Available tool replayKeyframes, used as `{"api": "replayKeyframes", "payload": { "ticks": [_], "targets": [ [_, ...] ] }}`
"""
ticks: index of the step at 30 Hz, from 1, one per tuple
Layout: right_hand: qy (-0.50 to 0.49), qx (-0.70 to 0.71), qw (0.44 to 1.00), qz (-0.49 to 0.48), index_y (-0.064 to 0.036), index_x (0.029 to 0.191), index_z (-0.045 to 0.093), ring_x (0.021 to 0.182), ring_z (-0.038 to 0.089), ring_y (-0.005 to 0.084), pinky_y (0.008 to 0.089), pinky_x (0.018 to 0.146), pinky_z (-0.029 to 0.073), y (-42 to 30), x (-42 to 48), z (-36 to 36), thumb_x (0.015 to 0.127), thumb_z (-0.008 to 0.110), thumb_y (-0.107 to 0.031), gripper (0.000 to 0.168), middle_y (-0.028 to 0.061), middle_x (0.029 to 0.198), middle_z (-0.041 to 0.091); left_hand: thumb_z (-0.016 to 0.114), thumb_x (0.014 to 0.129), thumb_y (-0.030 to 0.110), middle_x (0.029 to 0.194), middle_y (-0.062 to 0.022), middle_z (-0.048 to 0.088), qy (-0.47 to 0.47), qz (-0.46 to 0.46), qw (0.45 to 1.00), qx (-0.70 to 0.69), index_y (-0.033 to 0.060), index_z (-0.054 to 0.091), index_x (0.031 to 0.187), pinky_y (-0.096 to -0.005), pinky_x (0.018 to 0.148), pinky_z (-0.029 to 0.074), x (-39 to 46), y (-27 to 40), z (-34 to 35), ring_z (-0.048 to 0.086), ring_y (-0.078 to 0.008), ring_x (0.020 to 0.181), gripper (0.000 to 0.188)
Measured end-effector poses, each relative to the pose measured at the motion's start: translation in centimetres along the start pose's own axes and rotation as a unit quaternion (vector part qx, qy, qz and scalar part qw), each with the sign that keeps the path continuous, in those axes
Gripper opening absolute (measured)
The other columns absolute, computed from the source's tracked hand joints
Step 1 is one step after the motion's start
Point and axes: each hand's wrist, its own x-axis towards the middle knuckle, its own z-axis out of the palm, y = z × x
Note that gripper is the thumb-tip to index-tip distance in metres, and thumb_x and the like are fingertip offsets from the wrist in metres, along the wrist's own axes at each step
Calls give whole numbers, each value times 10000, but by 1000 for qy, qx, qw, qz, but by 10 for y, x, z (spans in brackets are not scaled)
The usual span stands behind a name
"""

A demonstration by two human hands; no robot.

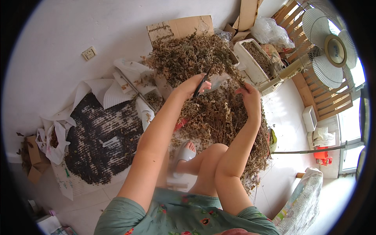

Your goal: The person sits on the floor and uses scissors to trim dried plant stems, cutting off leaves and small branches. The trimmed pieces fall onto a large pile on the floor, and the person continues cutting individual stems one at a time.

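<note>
My left hand (195, 83) grips black-handled scissors (199, 86), their dark blades pointing up and away toward a heap of dried plants (188, 55). Between the fingers of my right hand (249, 93) is a dried plant stem (236, 73), which slants back toward that heap. The heap is brown and leafy and rises in front of a cardboard panel. Below both hands, a second pile of dried stalks and leaves (217, 114) spreads over the floor beside my legs. Part of a clear plastic bag (216, 83) shows between my hands.
A standing fan (335, 51) and a white planter of soil (238, 48) are at the far right. Dark crumbly material (97, 138) lies on white sheeting at the left. A thin pole (305, 152) crosses the right side near a cloth-covered seat (302, 202).
</note>
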Motion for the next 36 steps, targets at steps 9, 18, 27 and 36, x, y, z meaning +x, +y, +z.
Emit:
{"api": "replayKeyframes", "payload": {
  "ticks": [9,18,27,36],
  "targets": [
    [-117,11,993,23,-46,1216,641,693,569,126,299,696,461,-7,6,14,898,486,-48,353,39,813,711,572,936,209,835,-125,687,4,85,996,32,-18,588,930,-298,602,518,-1,2,4,652,-162,677,227],
    [-7,-154,988,-13,-119,1247,635,909,664,218,334,801,491,-8,23,36,924,433,-148,382,38,925,722,524,984,227,614,-104,616,91,59,992,71,13,567,775,-283,420,426,1,-1,1,515,-125,439,302],
    [-4,-68,996,-53,-75,1203,657,674,581,103,277,658,474,15,38,38,918,514,-58,319,22,870,732,510,922,106,787,-162,664,91,37,995,7,-48,574,951,-321,558,539,-2,10,10,659,-207,674,170],
    [16,-100,993,-60,-87,1229,643,638,584,113,291,624,476,14,30,37,930,522,-54,325,20,890,733,566,972,196,689,-125,632,99,7,995,17,-42,552,1066,-300,436,411,-9,21,-6,517,-114,494,256]
  ]
}}
